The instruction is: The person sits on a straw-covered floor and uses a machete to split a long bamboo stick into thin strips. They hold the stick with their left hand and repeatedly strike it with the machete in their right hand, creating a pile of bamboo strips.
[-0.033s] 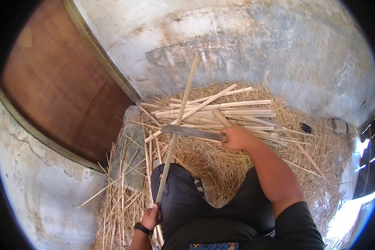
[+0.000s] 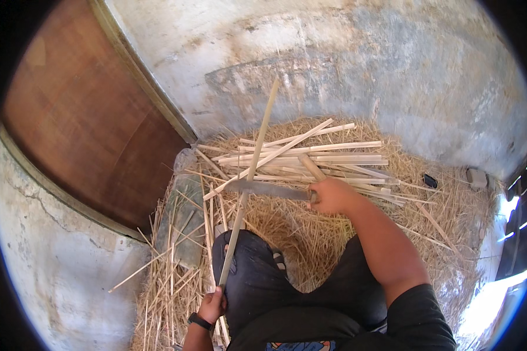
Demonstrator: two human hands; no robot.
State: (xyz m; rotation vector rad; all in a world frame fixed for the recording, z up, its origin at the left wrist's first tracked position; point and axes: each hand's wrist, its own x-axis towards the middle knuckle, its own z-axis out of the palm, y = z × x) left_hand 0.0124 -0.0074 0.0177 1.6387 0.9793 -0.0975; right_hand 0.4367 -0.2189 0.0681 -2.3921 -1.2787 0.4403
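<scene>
You are closing your left hand (image 2: 212, 305), at 7 o'clock, around the lower end of a long pale strip (image 2: 238, 219), which is slanting up past the centre toward 12 o'clock. Your right hand (image 2: 331, 196), at 4 o'clock just off centre, is gripping a knife (image 2: 269, 189); its blurred blade is pointing toward 9 o'clock and crossing the strip, the blur hiding whether they are touching. Beneath you, loose straw (image 2: 445, 210) is covering the floor in a tangled layer, and a heap of pale cut strips (image 2: 351, 158) is lying across it at 1 o'clock, mostly lengthwise. At 8 o'clock a flat grey slab (image 2: 187, 228) is resting among the stalks, thin pieces lying over it. A small black object (image 2: 430, 180) is sitting on the straw at 3 o'clock. A stained, peeling wall (image 2: 392, 70) is curving from 11 round to 3 o'clock, a brown door panel (image 2: 88, 117) is filling 10 o'clock, and bright light is coming in at 4 o'clock.
</scene>
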